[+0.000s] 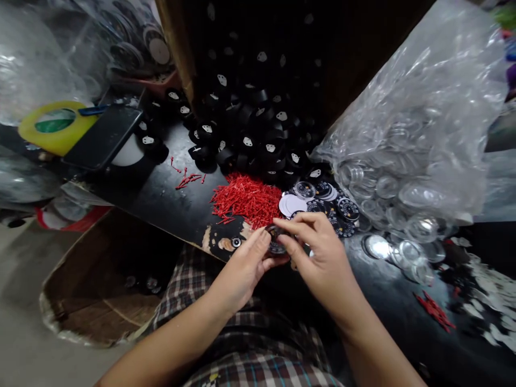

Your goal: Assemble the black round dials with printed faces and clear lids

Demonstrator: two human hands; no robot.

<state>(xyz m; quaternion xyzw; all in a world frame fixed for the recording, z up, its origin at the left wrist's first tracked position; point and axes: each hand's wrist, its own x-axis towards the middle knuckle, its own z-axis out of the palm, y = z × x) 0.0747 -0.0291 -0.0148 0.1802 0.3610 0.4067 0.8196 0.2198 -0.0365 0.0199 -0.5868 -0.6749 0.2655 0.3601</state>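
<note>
My left hand (245, 266) and my right hand (318, 250) meet over the black table's near edge, both pinched on one small round black gauge part (276, 242). Just beyond them lies a heap of thin red needles (245, 199). Right of that heap sits a scatter of printed dial discs (322, 201), some white side up. A big pile of black round casings (250, 134) fills the table behind.
A clear plastic bag of transparent lens covers (415, 134) stands at the right, with loose covers (403, 250) spilled before it. A phone (102, 137) and a yellow tape roll (54, 126) lie at the left. An open cardboard box (105, 279) sits below the table. More red needles (435, 312) lie at the right.
</note>
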